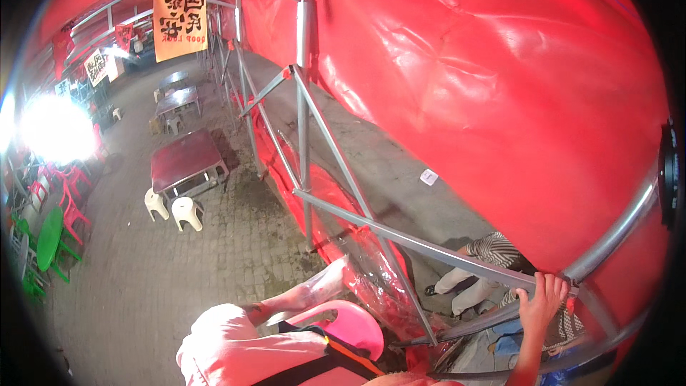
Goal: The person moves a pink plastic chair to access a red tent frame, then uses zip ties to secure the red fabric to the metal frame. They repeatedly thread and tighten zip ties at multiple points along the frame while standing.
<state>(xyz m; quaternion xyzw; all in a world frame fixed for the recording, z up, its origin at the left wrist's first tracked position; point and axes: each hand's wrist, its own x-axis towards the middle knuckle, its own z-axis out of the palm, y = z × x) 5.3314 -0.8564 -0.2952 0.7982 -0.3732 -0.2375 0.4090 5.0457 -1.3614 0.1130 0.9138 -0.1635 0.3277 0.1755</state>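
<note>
At the far left edge a green round table stands among red plastic chairs, beside a very bright lamp. Near the top left a white sign with dark marks hangs tilted, and to its right an orange rectangular banner with black characters hangs from the metal frame of the roof. Below the banner a dark red square table stands on the paved floor, with two white stools just beside its near edge.

The left hand is hidden; only the left forearm shows, reaching down toward the clear plastic sheet at the foot of the tent wall, so I cannot tell how open it is. A pink plastic chair is just below this forearm.

On the concrete ground beyond the frame a small white label-like piece lies alone.

The right hand is at the lower right. Its fingers are closed over a grey metal bar of the tent frame, where this bar meets the curved pole under the red tent cover. Behind the bar another person in a striped shirt crouches.
</note>
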